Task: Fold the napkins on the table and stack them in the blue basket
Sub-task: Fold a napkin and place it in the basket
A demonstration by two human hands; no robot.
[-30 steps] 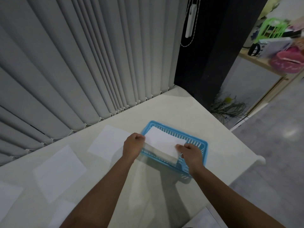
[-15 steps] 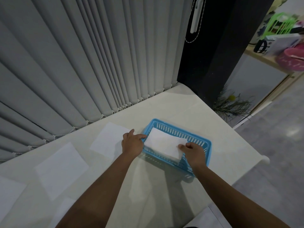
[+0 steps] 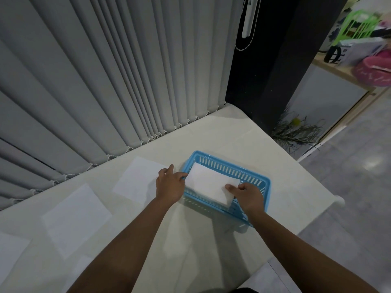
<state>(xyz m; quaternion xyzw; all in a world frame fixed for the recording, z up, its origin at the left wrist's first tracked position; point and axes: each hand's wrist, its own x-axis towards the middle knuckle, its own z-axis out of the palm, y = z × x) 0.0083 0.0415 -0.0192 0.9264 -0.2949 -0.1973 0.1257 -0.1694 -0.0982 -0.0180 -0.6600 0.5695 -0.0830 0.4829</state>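
The blue basket (image 3: 252,175) stands on the white table (image 3: 222,134), right of centre. A folded white napkin (image 3: 208,182) lies inside it, slightly tilted, with its near edge against the basket's front wall. My left hand (image 3: 169,186) rests at the basket's left rim with fingers spread, one fingertip touching the napkin's left end. My right hand (image 3: 248,194) is at the napkin's right end, thumb on top and fingers curled under its corner. Flat unfolded napkins lie to the left, the nearest (image 3: 136,179) just beside my left hand.
Two more flat napkins (image 3: 76,218) (image 3: 9,251) lie further left. Grey vertical blinds (image 3: 105,81) hang along the table's far edge. The table's right edge (image 3: 313,187) drops to a grey floor. A dark pillar (image 3: 264,70) stands at the far corner.
The folded napkin has gone down into the basket. My left hand has opened from a fist and shifted slightly left. My right hand stays at the napkin's right end.
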